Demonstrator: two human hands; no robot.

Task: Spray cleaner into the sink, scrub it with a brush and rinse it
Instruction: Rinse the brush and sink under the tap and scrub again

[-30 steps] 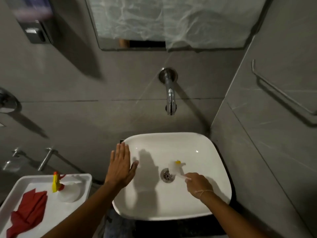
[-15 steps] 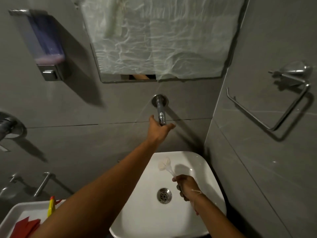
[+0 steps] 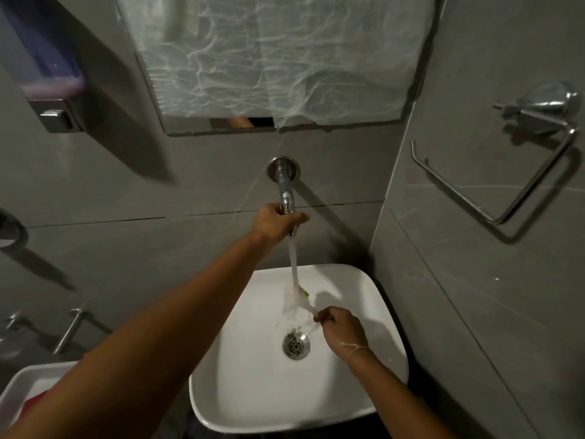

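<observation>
White plastic tray [image 3: 19, 386] at 8 o'clock, corner only, something red in it; can't tell what. Purple-filled wall soap dispenser [image 3: 47, 68] at 10 o'clock. Chrome bars low on the left wall, purpose unclear.

Left hand [image 3: 273, 224] reaches up toward 12 o'clock, fingers closed around the tip of the chrome wall-mounted tap spout [image 3: 286, 198]. Water stream [image 3: 292, 264] running from it, so I judge the rinse step is underway.

White square ceramic vessel sink [image 3: 354, 280] sits at 6 o'clock, chrome drain [image 3: 296, 343] in the middle. Glazed and wet: expect it slick, rigid and chippable, so don't knock the brush handle on the rim.

Small white-bristled brush with thin handle [image 3: 299, 301] is inside the basin at its 12 o'clock side, head directly under the stream, just above the drain. Right hand [image 3: 343, 331] has fingers pinched shut on the handle end. Brush looks light, handle stiff but thin, bristles soft; wet and probably soapy, so it could twist in a pinch grip. I'd hold further up the handle with more fingers.

Room: grey tiled walls, tight corner. Mirror covered in clear wrinkled plastic film [image 3: 278, 58] at 12 o'clock. Chrome towel ring holder [image 3: 522, 160] at 2 o'clock on the right wall. Dim light. Bench under the sink barely visible.
</observation>
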